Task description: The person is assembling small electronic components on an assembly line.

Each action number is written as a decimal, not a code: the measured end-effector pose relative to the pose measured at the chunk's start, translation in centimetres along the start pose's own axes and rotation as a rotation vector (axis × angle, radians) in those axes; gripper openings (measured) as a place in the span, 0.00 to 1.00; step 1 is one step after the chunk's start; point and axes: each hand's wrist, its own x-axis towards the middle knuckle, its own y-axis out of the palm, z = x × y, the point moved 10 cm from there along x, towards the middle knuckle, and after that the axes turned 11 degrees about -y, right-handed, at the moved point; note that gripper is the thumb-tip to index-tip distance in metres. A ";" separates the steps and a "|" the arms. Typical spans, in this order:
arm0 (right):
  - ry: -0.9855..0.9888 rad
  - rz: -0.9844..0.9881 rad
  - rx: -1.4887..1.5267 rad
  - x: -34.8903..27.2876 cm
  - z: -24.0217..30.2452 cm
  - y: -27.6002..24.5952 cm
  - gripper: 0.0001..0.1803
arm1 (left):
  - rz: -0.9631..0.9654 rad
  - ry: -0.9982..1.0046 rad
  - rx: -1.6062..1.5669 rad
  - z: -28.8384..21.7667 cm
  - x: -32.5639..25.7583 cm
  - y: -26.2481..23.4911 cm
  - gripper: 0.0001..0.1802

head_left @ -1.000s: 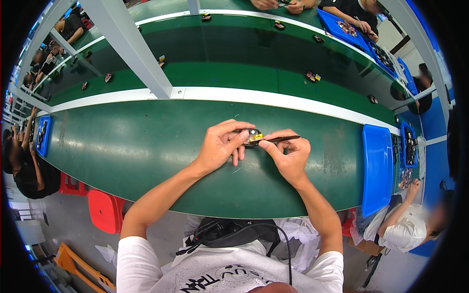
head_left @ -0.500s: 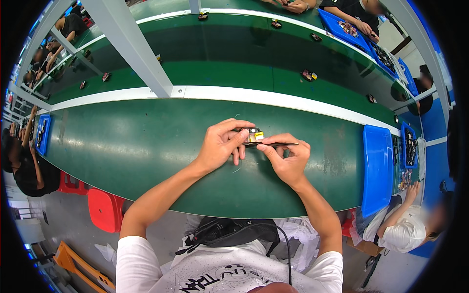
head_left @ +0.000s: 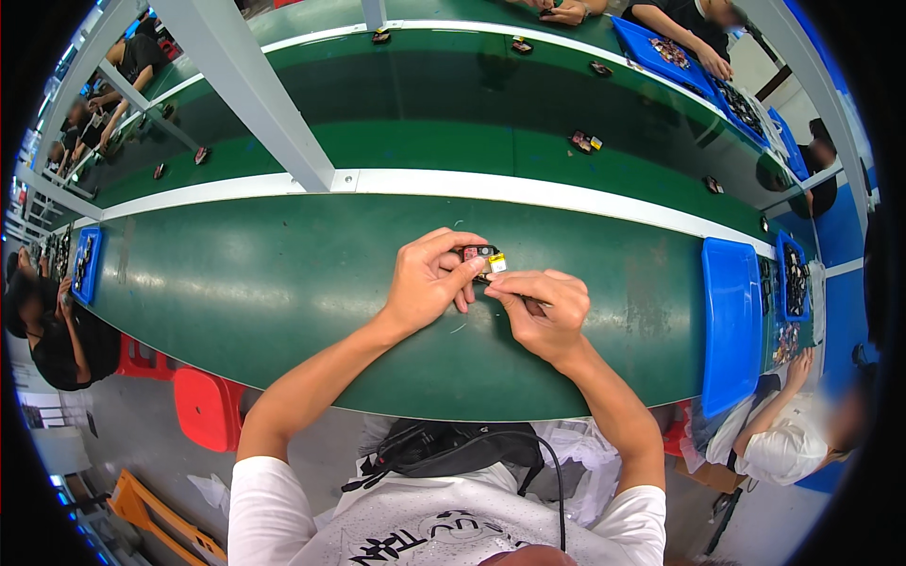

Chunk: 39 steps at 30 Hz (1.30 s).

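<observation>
My left hand [head_left: 427,283] is closed round a small black-cased electronic device [head_left: 478,252], above the green table. Its inside shows a reddish part and a yellow-and-white piece [head_left: 497,263], which cannot be made out further. My right hand [head_left: 547,309] is pinched at the device's lower right edge, thumb against forefinger. A thin black tool [head_left: 540,307] sits in that hand, mostly hidden by the fingers. Both hands meet over the middle of the table.
The green table [head_left: 236,283] has a white rail behind it and a grey post [head_left: 250,94]. Beyond runs a dark green belt with several small devices [head_left: 585,141]. Blue trays [head_left: 731,321] stand at right and left [head_left: 86,264]. Other people work around; a red stool [head_left: 208,410] stands below left.
My right fingers have curled in and shifted slightly left against the device; the black tool, plainly visible before, is now mostly covered. Devices on the belt have moved left.
</observation>
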 end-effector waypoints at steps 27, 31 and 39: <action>0.140 -0.186 -0.118 -0.6 -4.2 -3.7 0.09 | -0.729 0.264 1.217 -9.8 10.9 -4.1 0.14; 0.132 -0.181 -0.127 0.1 -3.8 -3.4 0.09 | -0.166 0.724 0.898 -14.9 1.8 5.5 0.17; 0.128 -0.170 -0.131 0.0 -3.8 -3.2 0.10 | 0.331 1.285 0.447 -21.1 -18.0 15.9 0.14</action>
